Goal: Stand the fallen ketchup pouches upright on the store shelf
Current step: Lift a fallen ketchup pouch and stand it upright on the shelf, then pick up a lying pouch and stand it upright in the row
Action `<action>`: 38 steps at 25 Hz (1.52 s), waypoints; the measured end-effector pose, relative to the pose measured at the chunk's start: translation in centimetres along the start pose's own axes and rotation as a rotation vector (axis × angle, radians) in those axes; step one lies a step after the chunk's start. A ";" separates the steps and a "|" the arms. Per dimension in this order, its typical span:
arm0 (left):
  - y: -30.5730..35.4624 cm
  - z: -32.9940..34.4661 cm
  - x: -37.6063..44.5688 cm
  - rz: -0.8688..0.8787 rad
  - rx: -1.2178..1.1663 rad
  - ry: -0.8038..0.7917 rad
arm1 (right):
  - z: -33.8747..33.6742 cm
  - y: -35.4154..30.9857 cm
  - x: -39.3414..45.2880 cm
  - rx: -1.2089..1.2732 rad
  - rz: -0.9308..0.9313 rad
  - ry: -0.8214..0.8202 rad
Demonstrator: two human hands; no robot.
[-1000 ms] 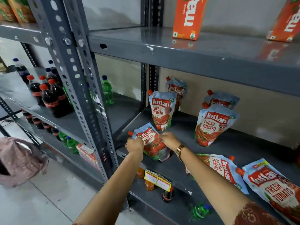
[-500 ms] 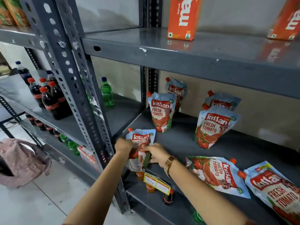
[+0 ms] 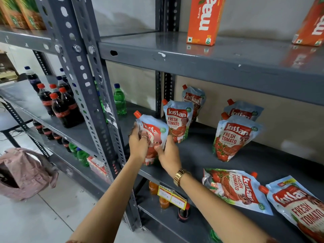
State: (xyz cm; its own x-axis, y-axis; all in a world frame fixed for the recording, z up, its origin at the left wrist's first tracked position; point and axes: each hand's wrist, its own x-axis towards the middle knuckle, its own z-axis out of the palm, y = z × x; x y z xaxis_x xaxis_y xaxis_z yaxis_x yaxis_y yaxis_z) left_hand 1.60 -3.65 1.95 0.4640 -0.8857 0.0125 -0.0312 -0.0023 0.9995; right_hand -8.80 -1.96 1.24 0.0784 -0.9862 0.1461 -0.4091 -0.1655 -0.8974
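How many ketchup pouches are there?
7. One in the hands; four standing behind; two lying flat at the shelf front. More could be hidden off to the right.

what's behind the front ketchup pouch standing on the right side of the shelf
Behind the front right pouch stands a second ketchup pouch, then the beige back wall. Only its red cap and top edge show; its lower part is covered.

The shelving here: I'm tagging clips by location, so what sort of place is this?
Most likely a small grocery shop: grey metal shelves hold ketchup pouches and cola bottles, with a handwritten price tag on the shelf edge.
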 end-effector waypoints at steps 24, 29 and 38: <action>-1.3 4.0 -7.1 0.583 0.357 0.078 | -10.5 3.8 -1.3 0.154 0.246 0.466; -1.6 9.5 -7.2 0.232 0.332 -0.422 | -13.7 7.0 -6.1 0.039 0.363 0.718; -2.1 14.1 -9.0 -0.221 0.462 -0.924 | -12.0 10.7 -10.8 0.294 0.628 1.042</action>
State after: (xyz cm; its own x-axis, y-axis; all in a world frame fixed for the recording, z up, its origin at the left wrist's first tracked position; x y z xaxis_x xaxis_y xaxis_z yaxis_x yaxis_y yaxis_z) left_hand -14.97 -2.26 -0.69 -0.3479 -0.8528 -0.3894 -0.4528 -0.2109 0.8663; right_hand -24.89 6.82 -4.95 -0.8675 -0.4552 -0.2008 0.1136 0.2119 -0.9707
